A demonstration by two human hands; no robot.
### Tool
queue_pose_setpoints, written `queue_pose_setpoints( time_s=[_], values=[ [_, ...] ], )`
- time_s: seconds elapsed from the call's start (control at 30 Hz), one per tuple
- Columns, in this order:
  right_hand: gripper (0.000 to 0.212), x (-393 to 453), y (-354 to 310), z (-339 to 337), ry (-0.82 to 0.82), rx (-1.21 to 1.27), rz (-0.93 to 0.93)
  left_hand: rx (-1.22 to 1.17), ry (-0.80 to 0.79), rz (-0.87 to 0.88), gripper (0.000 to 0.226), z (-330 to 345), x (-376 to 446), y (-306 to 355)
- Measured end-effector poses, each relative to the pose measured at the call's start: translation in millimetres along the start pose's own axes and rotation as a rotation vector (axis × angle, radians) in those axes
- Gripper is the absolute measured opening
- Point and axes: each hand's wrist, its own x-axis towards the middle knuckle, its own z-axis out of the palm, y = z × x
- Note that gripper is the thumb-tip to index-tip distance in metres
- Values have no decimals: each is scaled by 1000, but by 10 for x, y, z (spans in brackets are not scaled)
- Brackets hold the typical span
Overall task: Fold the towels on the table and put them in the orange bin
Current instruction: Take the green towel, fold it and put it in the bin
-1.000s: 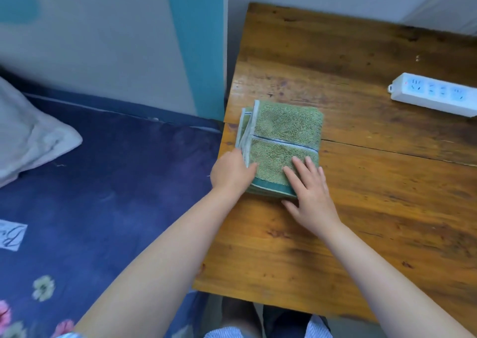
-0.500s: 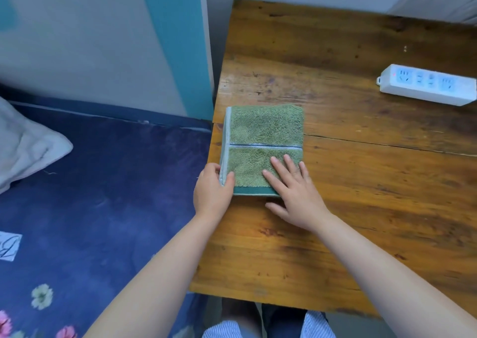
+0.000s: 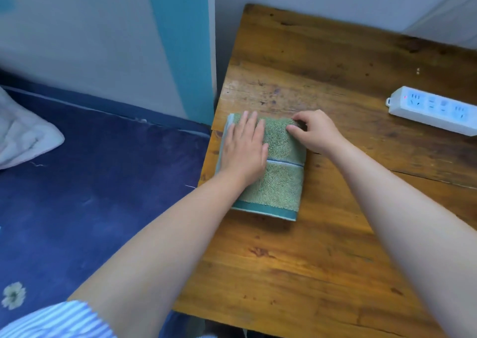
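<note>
I judge I'm finishing the fold: my left hand (image 3: 244, 149) presses flat, fingers straight, on the green towel (image 3: 273, 183) at frame centre while my right hand (image 3: 313, 133) pinches its far corner; next, lift it toward the orange bin, unseen here.

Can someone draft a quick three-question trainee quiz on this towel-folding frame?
1. True or false: the left hand lies flat with straight fingers on the green towel.
2. What is the right hand doing? A) resting on the power strip B) pinching the towel's far right corner C) hanging off the table
3. Fill in: the orange bin is ____ in this view.

Key
1. True: the palm presses the towel's left half.
2. B: curled fingers pinch the corner; the power strip lies apart, untouched.
3. Not visible, so the folded towel is not yet put away.
</note>
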Motion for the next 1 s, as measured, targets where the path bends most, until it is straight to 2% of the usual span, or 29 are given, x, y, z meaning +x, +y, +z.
queue_pose_setpoints(
  time_s=[0.13,0.3,0.43,0.5,0.57,0.6,0.67,0.73,0.87,0.93,1.0],
  values=[
    [31,166,38,142,-2,-93,38,99,-58,-111,62,150,105,-173],
    [39,115,62,379,223,92,184,14,10,-148,67,244,118,-270],
    [43,-148,-77,384,404,-30,39,-40,8,-114,64,198,71,-309],
    [41,-397,-171,471,464,-110,-58,-34,65,-68,61,166,-101,-342],
    [44,-690,-217,627,391,-189,-101,8,113,33,58,152,-346,-313],
    [45,-811,-221,697,298,-195,-99,51,96,95,58,173,-466,-304],
    [47,-936,-182,810,115,-144,-61,122,-68,137,58,238,-620,-338],
    [52,-922,-148,843,17,-121,-20,117,-192,97,59,273,-658,-426],
    [54,-869,-206,780,-19,-223,-22,111,-198,108,61,243,-634,-484],
    [49,-1005,-228,674,66,-276,-139,143,-184,128,67,176,-669,-476],
    [39,-1233,-178,619,142,-338,-335,152,-71,208,70,87,-786,-442]
  ],
)
